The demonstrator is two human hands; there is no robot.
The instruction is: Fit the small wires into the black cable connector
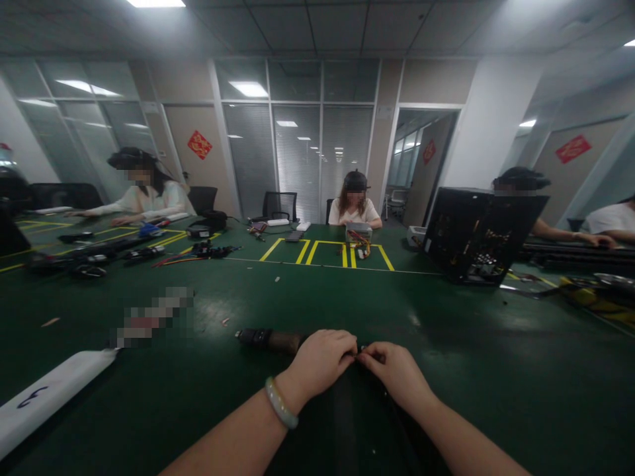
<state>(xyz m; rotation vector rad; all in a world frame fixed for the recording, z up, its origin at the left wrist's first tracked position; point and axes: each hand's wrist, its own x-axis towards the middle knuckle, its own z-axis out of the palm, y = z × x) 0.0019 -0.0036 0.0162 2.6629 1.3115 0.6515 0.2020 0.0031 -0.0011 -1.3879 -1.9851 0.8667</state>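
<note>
Wires spill from far box; left hand and right hand touch.

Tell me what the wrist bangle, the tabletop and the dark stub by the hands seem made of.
Bangle: pale green, glossy, slightly translucent; likely jade or glass. Tabletop: dark green mat with soft sheen, perhaps rubber; yellow taped lines. Dark stub: black and brown, dull; plastic or rubber, too blurred to tell.
</note>
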